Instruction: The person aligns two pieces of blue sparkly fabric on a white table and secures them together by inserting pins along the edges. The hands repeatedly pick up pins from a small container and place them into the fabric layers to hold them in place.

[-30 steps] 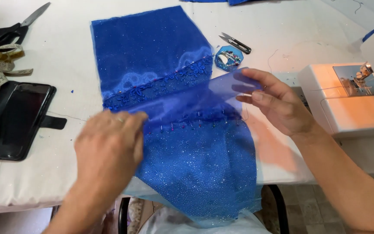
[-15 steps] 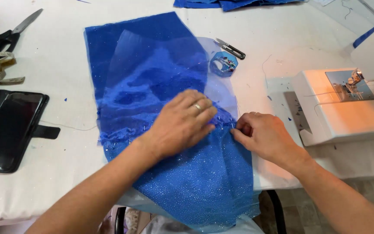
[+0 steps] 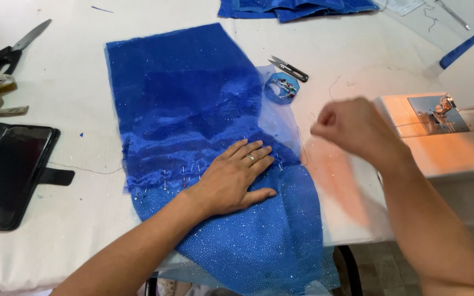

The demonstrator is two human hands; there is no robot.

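here the left hand [image 3: 231, 178] lies flat, fingers apart, on the soft, slippery glittery blue pinned fabric [image 3: 193, 126]; the right hand [image 3: 352, 129] hovers pinched shut, mid-frame; best held by its edges.

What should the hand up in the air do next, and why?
Probably reach to the small blue pin holder for another pin. The left hand lies flat on the blue fabric, pinning it down beside a row of pins, while the right hand hovers closed between the seam and that holder.
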